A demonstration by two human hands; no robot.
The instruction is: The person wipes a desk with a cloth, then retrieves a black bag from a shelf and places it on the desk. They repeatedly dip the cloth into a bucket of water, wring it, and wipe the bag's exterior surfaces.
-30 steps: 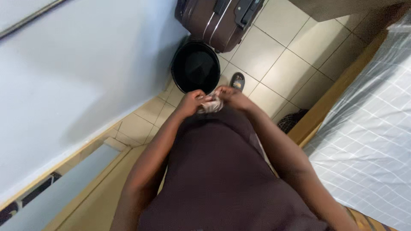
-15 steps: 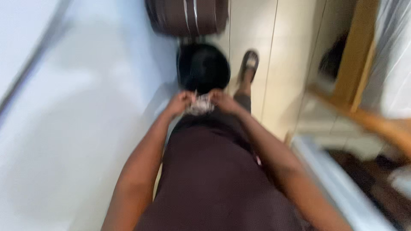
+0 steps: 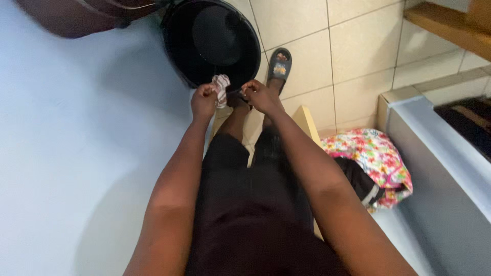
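My left hand is closed around a small crumpled wrapper, white with reddish stripes, held just in front of my body. Close beside it, my right hand pinches something thin at the wrapper's other end; what it grips is too small to make out. Both hands hover over the near rim of a black round bin that stands on the tiled floor. My dark clothing fills the lower middle of the view.
A grey sandal on my foot rests on beige tiles right of the bin. A dark brown suitcase lies at the top left. A floral bag sits at the right beside a pale ledge. A white wall runs along the left.
The view has swung and steadied over the bin. My hands have moved apart slightly, the wrapper now stretched between them above the bin's rim.
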